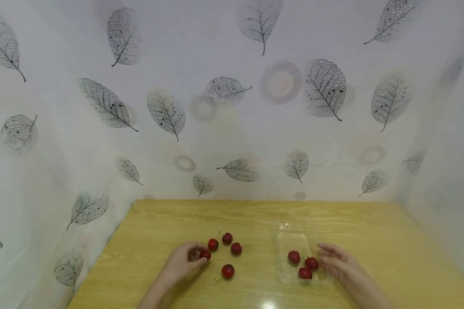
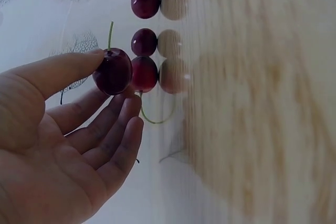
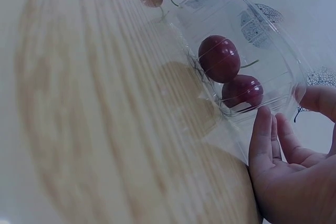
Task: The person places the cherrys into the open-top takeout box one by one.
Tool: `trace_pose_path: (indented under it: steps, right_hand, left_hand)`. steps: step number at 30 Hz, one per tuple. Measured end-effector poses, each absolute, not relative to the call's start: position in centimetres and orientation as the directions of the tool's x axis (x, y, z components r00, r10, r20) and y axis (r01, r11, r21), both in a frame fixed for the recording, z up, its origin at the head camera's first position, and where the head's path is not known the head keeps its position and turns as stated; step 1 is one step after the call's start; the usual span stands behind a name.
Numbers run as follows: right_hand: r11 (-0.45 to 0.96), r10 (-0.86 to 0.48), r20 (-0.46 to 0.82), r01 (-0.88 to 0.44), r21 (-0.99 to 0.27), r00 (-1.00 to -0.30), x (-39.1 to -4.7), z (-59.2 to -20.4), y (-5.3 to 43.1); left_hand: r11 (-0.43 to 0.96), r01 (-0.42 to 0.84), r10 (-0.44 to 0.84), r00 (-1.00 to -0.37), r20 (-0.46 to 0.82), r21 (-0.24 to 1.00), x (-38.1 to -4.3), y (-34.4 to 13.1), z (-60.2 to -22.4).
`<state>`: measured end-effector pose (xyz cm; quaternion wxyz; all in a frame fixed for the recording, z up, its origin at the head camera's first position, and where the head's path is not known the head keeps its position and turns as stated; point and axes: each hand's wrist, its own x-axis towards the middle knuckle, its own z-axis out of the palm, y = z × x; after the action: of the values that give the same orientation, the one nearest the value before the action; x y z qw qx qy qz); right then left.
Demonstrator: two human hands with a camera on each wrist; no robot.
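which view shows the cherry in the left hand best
The left wrist view: the cherry is large there, its stem plain, with the left hand pinching it. The head view shows it much smaller, from above. In the right wrist view I can't pick it out.

Glossy cherries [image 1: 227, 271]; smooth plastic box [image 1: 291, 240]; wood-grain table [image 1: 139, 240]

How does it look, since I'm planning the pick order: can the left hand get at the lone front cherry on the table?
Probably yes: the front cherry lies near the left hand with nothing visible between them, but that hand pinches another cherry, which it would likely need to release first.
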<state>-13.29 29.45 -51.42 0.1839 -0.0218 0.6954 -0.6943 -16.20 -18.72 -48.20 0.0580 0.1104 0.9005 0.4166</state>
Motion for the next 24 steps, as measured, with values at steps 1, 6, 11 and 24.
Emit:
trace_pose_path:
  steps: [1, 6, 11, 24]
  right_hand:
    - [0.038, -0.284, -0.23, 0.229, -0.973, -0.931, -13.3, -51.4, 29.4]
    - [0.038, -0.275, -0.245, 0.244, -0.969, -0.93, -13.3, -51.4, 29.4]
    - [0.027, -0.285, -0.235, 0.238, -0.971, -0.929, -13.3, -51.4, 29.5]
    - [0.017, -0.282, -0.233, 0.238, -0.971, -0.931, -13.4, -51.5, 29.6]
  left_hand:
    - [0.631, 0.154, 0.247, -0.969, -0.008, 0.761, -16.2, -18.6, -48.2]
    - [0.633, 0.178, 0.26, -0.966, 0.011, 0.754, -16.2, -18.0, -47.9]
    - [0.617, 0.192, 0.27, -0.963, 0.023, 0.763, -16.1, -17.3, -47.6]
    - [0.585, 0.237, 0.318, -0.947, 0.05, 0.775, -16.5, -15.4, -47.6]
